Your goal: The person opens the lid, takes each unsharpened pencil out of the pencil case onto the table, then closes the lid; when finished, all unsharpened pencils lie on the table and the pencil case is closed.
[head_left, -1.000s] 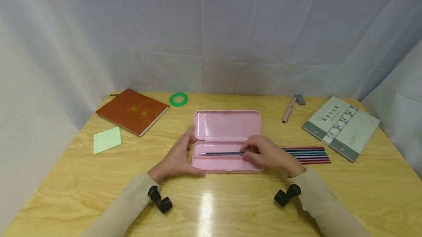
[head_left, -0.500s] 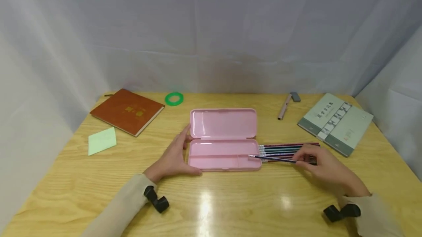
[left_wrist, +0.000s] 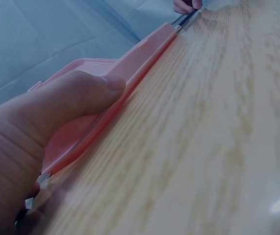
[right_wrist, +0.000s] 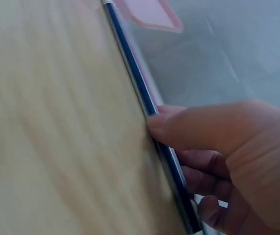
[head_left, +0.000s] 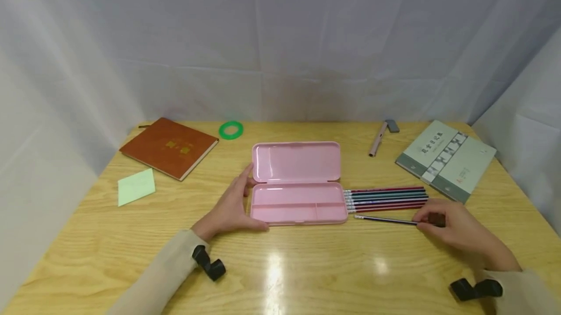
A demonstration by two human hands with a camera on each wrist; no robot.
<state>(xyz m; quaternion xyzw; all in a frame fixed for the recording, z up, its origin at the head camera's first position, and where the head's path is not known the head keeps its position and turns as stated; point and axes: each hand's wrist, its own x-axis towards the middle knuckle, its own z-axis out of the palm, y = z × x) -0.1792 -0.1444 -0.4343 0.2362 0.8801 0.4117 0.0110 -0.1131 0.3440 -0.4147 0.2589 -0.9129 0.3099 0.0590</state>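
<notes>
An open pink pencil case lies mid-table, its lid tipped back and its divided tray bare. My left hand holds its left end, the thumb on the front edge and the fingers round toward the hinge side. To the right of the case, my right hand pinches a dark blue pencil between thumb and fingers, low over the table. That pencil's eraser end points at the case's front right corner. Just behind it, several red, green and purple pencils lie in a row.
A brown notebook and a pale green paper pad lie on the left. Behind the case is a green tape ring. Back right hold a pink pen, a grey eraser and a grey-green book.
My right hand has lifted the dark blue pencil out of the case and carried it right, to the front of the pencil row. The left hand stays on the case.
</notes>
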